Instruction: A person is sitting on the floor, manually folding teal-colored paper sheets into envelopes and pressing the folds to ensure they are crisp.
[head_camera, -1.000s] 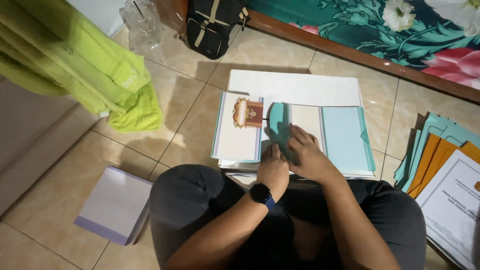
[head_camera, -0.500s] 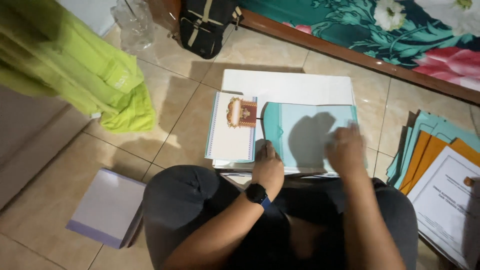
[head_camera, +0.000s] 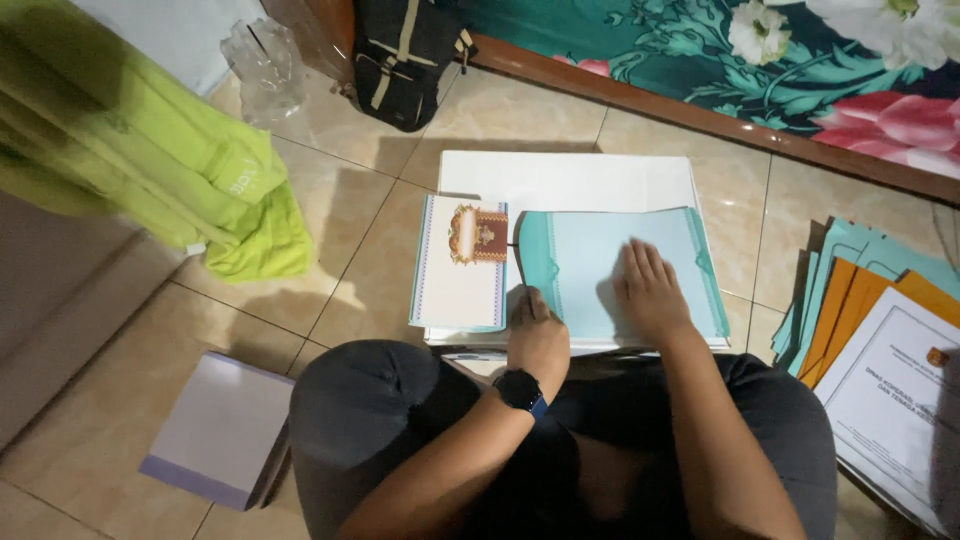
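pressing right hand (head_camera: 652, 290) flat, fingers spread, on teal folder (head_camera: 600, 262) | resting left hand (head_camera: 538, 335) curled on folder's near-left edge | leaving bare tiled floor (head_camera: 340, 230) open leftward

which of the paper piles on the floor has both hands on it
The teal folder in front of the knees, atop the white stack: right hand flat on it, left hand at its near edge. The right-side pile and lavender stack lie untouched.

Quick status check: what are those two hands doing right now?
Right hand flat on teal sheet. Left hand pressing its near-left edge. Emblem sheet beside it; nothing in the way.
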